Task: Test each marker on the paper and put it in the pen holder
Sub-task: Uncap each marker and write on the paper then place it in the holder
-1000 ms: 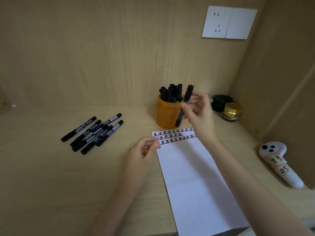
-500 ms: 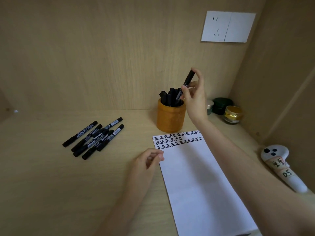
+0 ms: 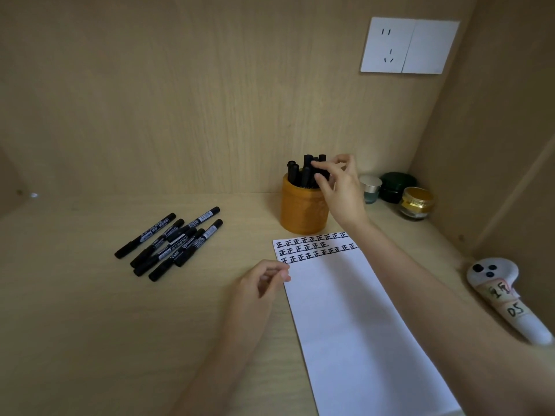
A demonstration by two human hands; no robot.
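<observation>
An orange pen holder (image 3: 300,211) stands at the back of the wooden desk and holds several black markers (image 3: 295,172). My right hand (image 3: 342,190) is at the holder's right rim, its thumb and forefinger pinching the top of a black marker (image 3: 322,175) that stands inside the holder. White paper (image 3: 345,310) lies in front of the holder, with three rows of black characters along its top. My left hand (image 3: 261,283) rests at the paper's left edge, fingers loosely curled and holding nothing. Several capped black markers (image 3: 171,241) lie in a pile on the desk to the left.
Three small jars stand in the back right corner: a silver-lidded one (image 3: 371,189), a dark green one (image 3: 396,187) and a gold-lidded one (image 3: 416,204). A white controller (image 3: 504,295) lies by the right wall. A wall socket (image 3: 410,46) is on the back panel.
My right hand lifted the marker from in front of the holder, carried it over the rim and lowered it in among the others. My left hand stayed at the paper's edge.
</observation>
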